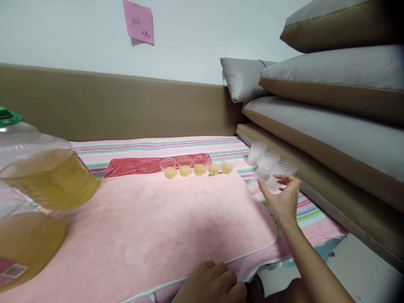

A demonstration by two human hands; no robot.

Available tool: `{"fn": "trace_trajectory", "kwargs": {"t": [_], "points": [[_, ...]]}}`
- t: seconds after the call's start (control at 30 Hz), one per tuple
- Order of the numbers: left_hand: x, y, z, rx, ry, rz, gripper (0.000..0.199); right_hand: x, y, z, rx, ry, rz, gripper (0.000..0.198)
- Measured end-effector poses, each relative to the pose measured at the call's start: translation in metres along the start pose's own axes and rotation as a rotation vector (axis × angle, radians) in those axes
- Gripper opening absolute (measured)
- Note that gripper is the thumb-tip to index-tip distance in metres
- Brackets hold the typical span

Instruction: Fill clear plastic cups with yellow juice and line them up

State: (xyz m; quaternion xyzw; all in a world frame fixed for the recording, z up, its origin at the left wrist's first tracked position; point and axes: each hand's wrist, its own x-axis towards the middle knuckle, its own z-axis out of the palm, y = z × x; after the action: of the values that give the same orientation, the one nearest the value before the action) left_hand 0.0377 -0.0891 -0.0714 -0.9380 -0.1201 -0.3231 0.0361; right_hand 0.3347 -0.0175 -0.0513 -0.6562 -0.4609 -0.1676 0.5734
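Note:
My right hand (285, 198) is among the clear plastic cups at the right, thumb and fingers curved around a clear plastic cup (265, 176). The cup's see-through outline is faint. Beside it stand stacks of empty clear cups (269, 160). My left hand (213, 284) rests at the near edge with its fingers curled, and nothing shows in it. Several small clear cups (184, 168) stand in a row at the mat's far edge, each with a little yellow liquid. At the left, close to me, is a large clear jug (63, 181) of yellow liquid with a green cap.
A pink mat (151, 219) lies over a striped cloth (164, 145). Crumpled red plastic (135, 166) is behind the cups. Grey and brown cushions (328, 109) are stacked along the right side. On the wall hangs a pink note (139, 21).

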Motion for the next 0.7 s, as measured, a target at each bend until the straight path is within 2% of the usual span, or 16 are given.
{"fn": "trace_trajectory", "kwargs": {"t": [0.13, 0.27, 0.4, 0.47, 0.57, 0.7], "points": [[-0.002, 0.003, -0.002, -0.022, -0.1, -0.005, 0.039, -0.011, -0.036, 0.019, 0.217, -0.083, -0.033, 0.064], [-0.007, 0.004, 0.002, -0.036, -0.187, -0.005, 0.039, -0.031, -0.088, 0.045, 0.446, -0.216, -0.047, 0.059], [-0.01, 0.005, 0.003, -0.033, -0.149, 0.004, 0.034, -0.058, -0.147, 0.057, 0.616, -0.418, -0.068, 0.055], [-0.01, 0.004, -0.002, -0.02, -0.106, -0.008, 0.03, -0.071, -0.167, 0.059, 0.648, -0.519, -0.071, 0.054], [-0.013, 0.002, -0.014, 0.014, -0.075, -0.048, 0.024, -0.086, -0.179, 0.063, 0.665, -0.622, -0.074, 0.053], [-0.023, -0.004, -0.029, 0.07, -0.07, -0.094, 0.022, -0.095, -0.173, 0.072, 0.679, -0.68, -0.085, 0.053]]}}
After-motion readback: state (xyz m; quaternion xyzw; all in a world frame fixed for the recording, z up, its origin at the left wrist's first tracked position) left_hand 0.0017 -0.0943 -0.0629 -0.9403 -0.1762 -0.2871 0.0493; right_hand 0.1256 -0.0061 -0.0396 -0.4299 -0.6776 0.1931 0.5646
